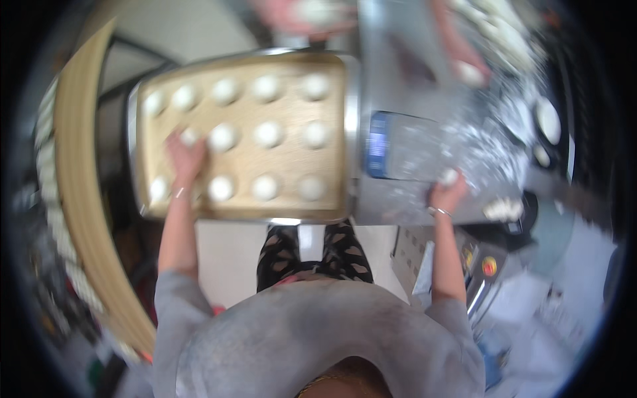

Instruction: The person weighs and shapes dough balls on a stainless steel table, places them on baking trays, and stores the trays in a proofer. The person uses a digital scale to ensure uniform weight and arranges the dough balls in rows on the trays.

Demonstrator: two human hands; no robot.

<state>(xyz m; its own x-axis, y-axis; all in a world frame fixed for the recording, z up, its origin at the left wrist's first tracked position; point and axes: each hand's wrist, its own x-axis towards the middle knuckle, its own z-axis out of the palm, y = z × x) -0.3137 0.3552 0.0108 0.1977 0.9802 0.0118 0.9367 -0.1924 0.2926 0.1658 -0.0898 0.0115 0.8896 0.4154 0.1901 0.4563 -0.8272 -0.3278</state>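
A shallow metal baking tray (293,164) with a tan lining carries white dough balls (268,134) in three rows. My left hand (185,154) reaches over the tray's left part, its thumb and fingers around a dough ball (190,136) in the middle row. Whether that ball rests on the lining cannot be told. At the right, above the front of a steel worktop (393,204), my right hand (450,191) holds another dough ball (449,176). Just left of that hand lies a flat device with a blue panel (378,144), apparently a digital scale.
Across the worktop, another person's hand (470,67) has a dough ball; a second blurred hand (303,17) shows beyond the tray. White flour (477,144) dusts the steel, with dough scraps (503,209) near the front edge. Stacked tan boards or trays (79,164) stand left.
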